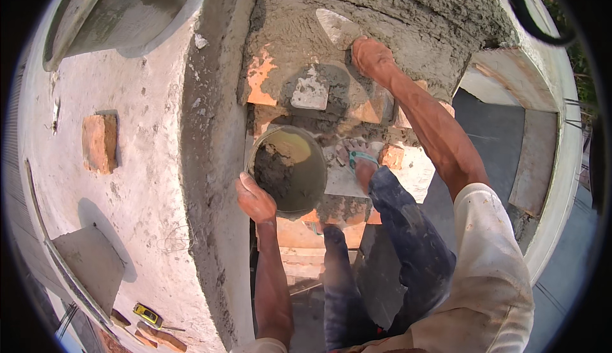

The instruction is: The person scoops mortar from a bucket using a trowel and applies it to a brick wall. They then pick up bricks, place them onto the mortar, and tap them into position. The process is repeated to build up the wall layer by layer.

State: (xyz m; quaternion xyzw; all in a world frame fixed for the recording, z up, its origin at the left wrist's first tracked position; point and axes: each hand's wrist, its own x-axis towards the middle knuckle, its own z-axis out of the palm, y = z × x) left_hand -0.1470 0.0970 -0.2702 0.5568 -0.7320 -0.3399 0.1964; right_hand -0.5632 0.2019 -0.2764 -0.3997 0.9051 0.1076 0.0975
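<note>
My right hand is closed round the handle of a trowel. Its pointed, mortar-smeared blade lies against the rough wet mortar at the top of the view; the handle is hidden in my fist. Lower and to the left, my left hand grips the rim of a round mortar pan, thumb over the edge. Grey mortar clings inside the pan's left side. Between pan and trowel, a light-grey flat piece is set among partly mortared orange bricks.
My sandalled foot rests on the brickwork beside a brick chunk. On the pale ledge at left are a loose brick, a grey slab and a yellow tape measure. A drop to a grey floor lies at right.
</note>
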